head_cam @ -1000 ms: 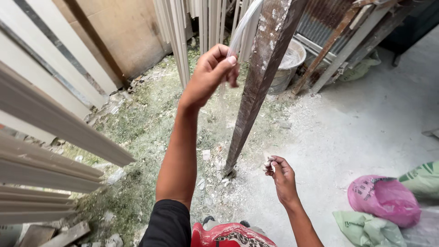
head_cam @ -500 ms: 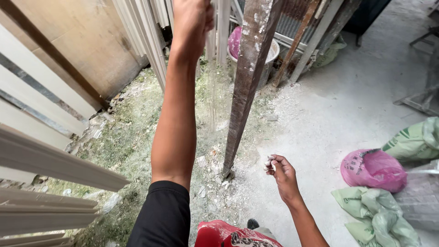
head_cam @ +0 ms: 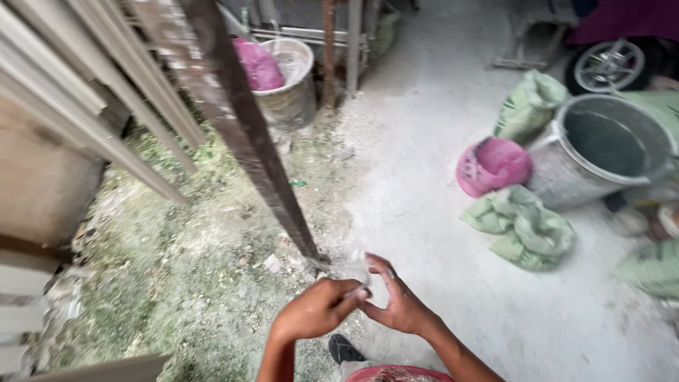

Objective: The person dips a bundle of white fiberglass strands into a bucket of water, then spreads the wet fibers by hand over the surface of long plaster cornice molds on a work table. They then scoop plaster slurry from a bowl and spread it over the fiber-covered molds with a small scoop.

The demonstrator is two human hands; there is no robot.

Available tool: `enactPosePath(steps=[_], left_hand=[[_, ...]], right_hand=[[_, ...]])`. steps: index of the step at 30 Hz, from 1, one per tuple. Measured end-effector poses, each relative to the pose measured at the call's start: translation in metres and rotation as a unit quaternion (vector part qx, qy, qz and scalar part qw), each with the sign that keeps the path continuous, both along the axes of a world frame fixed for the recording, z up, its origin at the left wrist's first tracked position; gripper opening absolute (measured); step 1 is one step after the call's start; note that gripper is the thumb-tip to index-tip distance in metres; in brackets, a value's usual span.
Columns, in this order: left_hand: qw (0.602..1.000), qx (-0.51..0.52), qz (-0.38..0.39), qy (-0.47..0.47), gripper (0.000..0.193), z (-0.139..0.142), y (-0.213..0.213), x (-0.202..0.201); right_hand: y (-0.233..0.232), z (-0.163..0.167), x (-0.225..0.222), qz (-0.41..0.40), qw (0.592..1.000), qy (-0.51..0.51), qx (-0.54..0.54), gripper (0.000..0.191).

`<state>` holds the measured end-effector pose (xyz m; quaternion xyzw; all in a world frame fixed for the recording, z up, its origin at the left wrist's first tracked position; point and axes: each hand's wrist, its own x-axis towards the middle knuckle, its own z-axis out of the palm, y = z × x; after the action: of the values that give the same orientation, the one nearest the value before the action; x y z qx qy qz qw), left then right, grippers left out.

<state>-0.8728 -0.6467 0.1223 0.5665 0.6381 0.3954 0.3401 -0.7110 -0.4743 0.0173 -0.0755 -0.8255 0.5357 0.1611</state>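
Low in the middle of the view, at about 6 o'clock, the left hand (head_cam: 318, 311) and the right hand (head_cam: 396, 304) were together, fingertips meeting on a small pale piece (head_cam: 356, 291) pinched between them; the piece was too small and blurred to say what it was. The left fingers were closed on it, and the right hand's fingers were bent and half spread around it, so I could not tell if the right hand truly gripped or only steadied it. The hands were held just at 5 o'clock of the foot of a rusty bar (head_cam: 244, 134), which leaned from the ground up toward 11 o'clock, probably resting on something above the frame. Pale slats (head_cam: 106, 113) leaned at 10 o'clock in the same way, stored against a wall. At 3 o'clock, well apart, a metal tub (head_cam: 601, 152) stood upright, with a pink bag (head_cam: 493, 166) and green sacks (head_cam: 520, 226) just beside it. A bucket (head_cam: 290, 85) stood at 12 o'clock.
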Motion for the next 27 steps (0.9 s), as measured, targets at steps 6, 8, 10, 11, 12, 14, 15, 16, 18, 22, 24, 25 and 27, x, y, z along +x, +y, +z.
enactPosePath(steps=[6, 8, 10, 11, 12, 14, 15, 16, 18, 22, 24, 25, 27], left_hand=[[0.996, -0.047, -0.066, -0.041, 0.034, 0.013, 0.069, 0.087], [0.995, -0.032, -0.06, -0.073, 0.033, 0.015, 0.089, 0.123], [0.994, -0.013, -0.062, -0.086, 0.034, 0.011, 0.112, 0.168], [0.994, -0.004, -0.067, -0.087, 0.035, 0.006, 0.124, 0.195], [0.993, 0.005, -0.075, -0.089, 0.035, -0.001, 0.136, 0.224], [0.993, -0.04, -0.099, -0.046, 0.036, -0.019, 0.16, 0.287], [0.991, -0.06, -0.113, -0.023, 0.036, -0.028, 0.174, 0.32], [0.988, -0.071, -0.137, 0.005, 0.036, -0.038, 0.186, 0.353], [0.973, -0.101, -0.2, 0.061, 0.037, -0.059, 0.207, 0.429], [0.872, -0.185, -0.402, 0.209, 0.058, -0.09, 0.243, 0.596], [0.809, -0.123, -0.486, 0.306, 0.075, -0.099, 0.247, 0.682], [0.793, -0.11, -0.519, 0.299, 0.084, -0.101, 0.246, 0.722], [0.76, -0.088, -0.58, 0.28, 0.101, -0.106, 0.236, 0.803]], right_hand=[[0.033, -0.038, 0.118, -0.105, 0.989, -0.036, -0.099, 0.014], [0.048, -0.058, 0.177, -0.186, 0.969, 0.003, -0.163, 0.014], [0.056, -0.074, 0.25, -0.287, 0.943, -0.04, -0.164, 0.014], [0.055, -0.082, 0.29, -0.338, 0.924, -0.064, -0.167, 0.015], [0.052, -0.088, 0.329, -0.378, 0.906, -0.061, -0.182, 0.016], [0.039, -0.098, 0.417, -0.458, 0.861, -0.057, -0.212, 0.018], [0.034, -0.098, 0.462, -0.486, 0.849, -0.047, -0.2, 0.018], [0.028, -0.098, 0.505, -0.516, 0.834, -0.035, -0.191, 0.019], [-0.005, -0.096, 0.587, -0.572, 0.802, -0.023, -0.173, 0.02], [-0.057, -0.068, 0.725, -0.646, 0.756, 0.003, -0.105, 0.021], [-0.081, -0.051, 0.776, -0.682, 0.724, -0.016, -0.096, 0.022], [-0.092, -0.045, 0.798, -0.706, 0.698, -0.041, -0.11, 0.022], [-0.107, -0.036, 0.839, -0.747, 0.648, -0.071, -0.131, 0.022]])
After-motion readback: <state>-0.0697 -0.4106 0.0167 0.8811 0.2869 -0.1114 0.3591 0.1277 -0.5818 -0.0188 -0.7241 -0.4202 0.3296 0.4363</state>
